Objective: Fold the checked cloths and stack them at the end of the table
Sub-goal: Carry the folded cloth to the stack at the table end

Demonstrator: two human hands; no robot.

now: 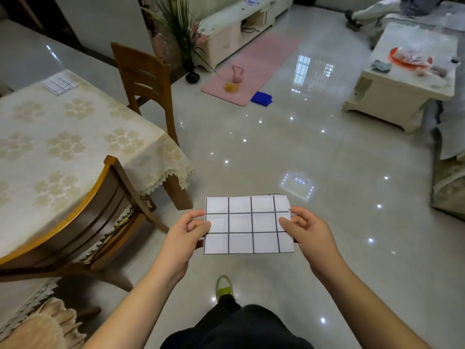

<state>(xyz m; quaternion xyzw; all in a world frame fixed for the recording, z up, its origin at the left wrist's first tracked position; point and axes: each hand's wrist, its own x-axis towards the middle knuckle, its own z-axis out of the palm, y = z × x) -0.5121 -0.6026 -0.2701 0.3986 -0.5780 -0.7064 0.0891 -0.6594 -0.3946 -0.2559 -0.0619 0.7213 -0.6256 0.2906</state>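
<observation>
A white cloth with a dark grid [247, 225], folded into a small rectangle, is held flat in the air above the floor in front of me. My left hand [187, 229] pinches its left edge and my right hand [305, 229] pinches its right edge. A second folded checked cloth [60, 84] lies at the far end of the table [83, 137], which stands to my left under a cream flowered tablecloth.
Two wooden chairs stand at the table, one near [100, 212] and one far [144, 79]. A pink mat [254, 64] with a kettlebell, a blue object [261, 98] and a white coffee table [400, 79] are farther off. Glossy tiled floor lies ahead.
</observation>
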